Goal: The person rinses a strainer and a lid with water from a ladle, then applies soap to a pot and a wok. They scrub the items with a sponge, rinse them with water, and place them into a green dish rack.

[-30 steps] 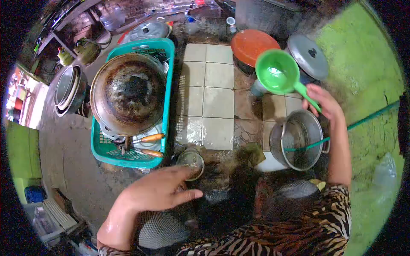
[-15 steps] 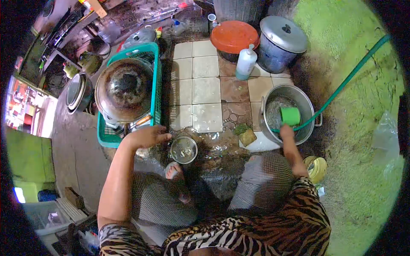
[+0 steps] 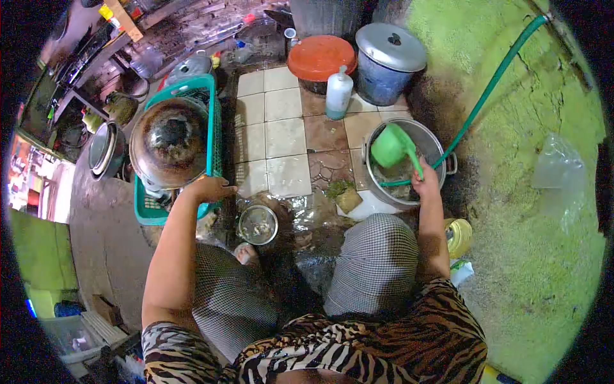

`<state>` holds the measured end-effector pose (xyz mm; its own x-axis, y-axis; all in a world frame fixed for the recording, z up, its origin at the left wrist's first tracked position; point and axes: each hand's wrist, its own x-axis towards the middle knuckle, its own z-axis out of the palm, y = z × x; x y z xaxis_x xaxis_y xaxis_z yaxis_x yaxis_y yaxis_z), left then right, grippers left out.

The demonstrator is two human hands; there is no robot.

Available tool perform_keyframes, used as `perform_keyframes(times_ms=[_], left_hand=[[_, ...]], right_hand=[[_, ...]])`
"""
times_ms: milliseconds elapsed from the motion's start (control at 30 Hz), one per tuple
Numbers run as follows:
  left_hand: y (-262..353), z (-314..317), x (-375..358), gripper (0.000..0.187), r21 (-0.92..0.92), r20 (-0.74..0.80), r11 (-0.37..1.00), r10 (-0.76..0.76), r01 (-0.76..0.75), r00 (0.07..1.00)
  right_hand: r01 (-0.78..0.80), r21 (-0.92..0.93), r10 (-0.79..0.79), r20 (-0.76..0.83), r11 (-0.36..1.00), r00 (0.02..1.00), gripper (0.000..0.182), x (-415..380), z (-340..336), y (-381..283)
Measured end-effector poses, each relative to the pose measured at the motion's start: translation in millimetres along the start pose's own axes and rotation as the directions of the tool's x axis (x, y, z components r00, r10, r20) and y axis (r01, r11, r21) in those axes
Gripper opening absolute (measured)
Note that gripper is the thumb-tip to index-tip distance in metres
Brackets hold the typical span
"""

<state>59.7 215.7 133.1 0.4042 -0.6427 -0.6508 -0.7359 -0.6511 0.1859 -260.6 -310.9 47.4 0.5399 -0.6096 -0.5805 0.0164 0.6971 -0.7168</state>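
My right hand (image 3: 425, 178) is closed on the handle of a green dipper (image 3: 391, 148), tilted over a big metal pot (image 3: 440, 137). A green hose (image 3: 489, 89) runs down into this pot, which has water in it. My left hand (image 3: 211, 189) hangs over the near right corner of a teal basket (image 3: 213, 128), fingers loosely spread, with nothing seen in it. The basket carries a stained round lid (image 3: 167, 142) and other ware. Between my knees and the tiles is a small metal bowl (image 3: 258, 225) with small pale bits inside.
Wet tiles (image 3: 283, 137) lie ahead. Behind them stand a clear bottle (image 3: 339, 93), an orange lid (image 3: 322, 57) and a lidded pot (image 3: 387, 73). A sponge (image 3: 348, 200) lies left of the big pot. Yellow tins (image 3: 458, 238) are by my right arm.
My right hand has lifted the green dipper up from inside the pot and turned it, so its handle now shows. The whole view has shifted, moving the scene slightly left.
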Motion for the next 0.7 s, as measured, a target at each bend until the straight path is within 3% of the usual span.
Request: perform_keyframes(times_ms=[33, 67, 100, 133, 167, 233, 300, 333, 367, 400, 467, 500, 533, 567, 600, 633, 667, 700], left_hand=[[19, -14, -10, 0.061, -0.034, 0.029, 0.997, 0.074, -0.073, 0.997], [42, -24, -21, 0.062, -0.070, 0.021, 0.989, -0.125, 0.126, 0.992], [52, -29, -24, 0.062, -0.078, 0.023, 0.989, -0.126, 0.127, 0.992], [57, -33, -24, 0.061, -0.085, 0.047, 0.979, -0.184, 0.188, 0.982], [64, -37, -28, 0.061, -0.089, 0.071, 0.964, -0.244, 0.250, 0.967], [77, -43, -37, 0.058, -0.091, 0.032, 0.964, -0.250, 0.252, 0.968], [79, -43, -32, 0.054, -0.159, 0.123, 0.956, -0.227, 0.245, 0.966], [82, -48, -34, 0.040, -0.115, 0.144, 0.979, -0.153, 0.171, 0.978], [77, -45, -29, 0.040, -0.112, 0.150, 0.981, -0.143, 0.161, 0.978], [66, -38, -24, 0.039, -0.120, 0.165, 0.986, -0.098, 0.119, 0.981], [21, -14, -5, 0.047, -0.162, 0.190, 0.984, -0.044, 0.076, 0.981], [-1, -3, 4, 0.055, -0.184, 0.203, 0.981, -0.017, 0.055, 0.979], [-16, 5, 8, 0.057, 0.089, 0.130, 0.981, 0.162, -0.174, 0.978], [-30, 15, 15, 0.060, 0.363, 0.105, 0.857, 0.351, -0.365, 0.930], [-33, 19, 19, 0.056, 0.049, 0.122, 0.981, 0.178, -0.185, 0.976], [-37, 24, 23, 0.052, -0.261, 0.136, 0.965, -0.001, 0.037, 0.991], [-45, 26, 24, 0.048, 0.010, 0.064, 0.983, 0.182, -0.183, 0.981], [-45, 22, 19, 0.048, 0.289, 0.043, 0.884, 0.371, -0.367, 0.928]], right_hand=[[-0.001, -0.003, 0.001, -0.003, 1.000, 1.000, 0.031, 2, -1, -1], [0.001, 0.223, -0.034, 0.143, 0.975, 0.989, 0.031, 6, 0, -3], [-0.033, 0.433, -0.097, 0.275, 0.901, 0.956, 0.031, 10, 2, -5], [-0.052, 0.560, -0.125, 0.273, 0.827, 0.954, 0.034, 10, 11, -11], [-0.058, 0.554, -0.119, 0.278, 0.830, 0.953, 0.034, 12, 22, -18], [-0.125, 0.694, -0.265, 0.426, 0.709, 0.865, 0.034, 21, 40, -31], [-0.192, 0.742, -0.375, 0.523, 0.642, 0.766, 0.035, 24, 57, -46], [-0.212, 0.744, -0.440, 0.572, 0.634, 0.692, 0.034, 24, 66, -54], [-0.235, 0.742, -0.501, 0.616, 0.628, 0.607, 0.034, 25, 74, -63], [-0.228, 0.745, -0.501, 0.610, 0.627, 0.614, 0.034, 25, 80, -74], [-0.221, 0.774, -0.619, 0.614, 0.593, 0.490, 0.032, 22, 93, -94], [-0.220, 0.775, -0.615, 0.611, 0.592, 0.498, 0.032, 21, 97, -102], [-0.250, 0.779, -0.618, 0.614, 0.576, 0.490, 0.032, 20, 99, -109], [-0.278, 0.781, -0.623, 0.617, 0.559, 0.481, 0.032, 16, 100, -115], [-0.289, 0.780, -0.611, 0.617, 0.555, 0.496, 0.030, 10, 99, -117], [-0.287, 0.781, -0.609, 0.616, 0.554, 0.500, 0.030, 10, 91, -114], [-0.204, 0.748, -0.578, 0.629, 0.632, 0.520, 0.030, 7, 80, -110], [-0.120, 0.701, -0.546, 0.640, 0.703, 0.540, 0.030, 3, 70, -104]])
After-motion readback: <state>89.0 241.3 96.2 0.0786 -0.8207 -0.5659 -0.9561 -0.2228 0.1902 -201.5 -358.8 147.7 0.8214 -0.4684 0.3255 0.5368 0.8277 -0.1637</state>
